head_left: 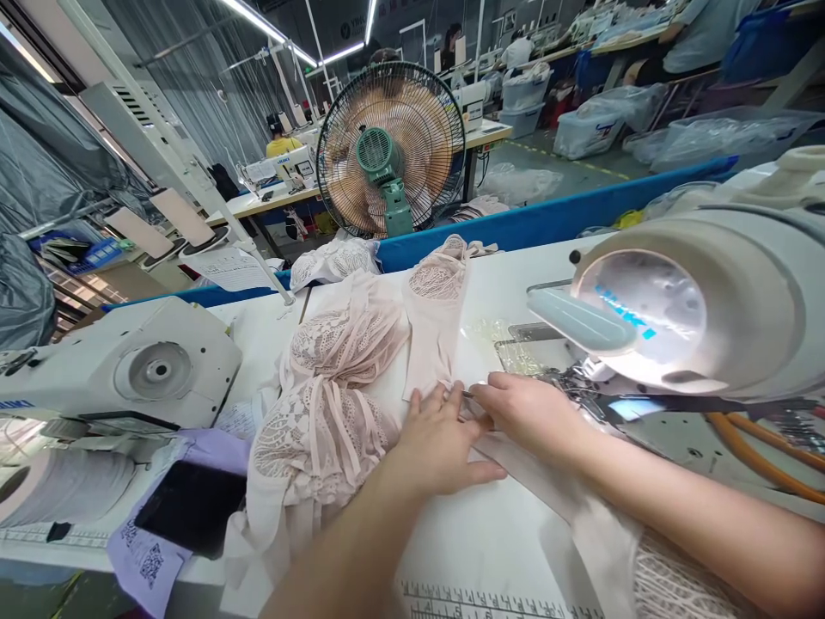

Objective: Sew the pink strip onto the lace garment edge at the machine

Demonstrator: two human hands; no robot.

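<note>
1. Both forearms reach in from the bottom edge onto the white table (516,550), where a printed ruler (451,609) runs along its near edge.
2. Left hand (444,438) lies flat, fingers spread and released, pressing the pale pink strip (554,490).
3. Right hand (525,413) rests just beside it, fingers curled onto the same strip; whether they pinch it I cannot tell.
4. That strip runs from the hands back under the right forearm.
5. Lace garments (335,395) are heaped left of the hands.
6. Sewing machine (702,301) stands right, its head just past the right hand.
7. Phone (190,507) lies on purple paper, far left.
8. Fan (390,146) stands beyond the table.
</note>
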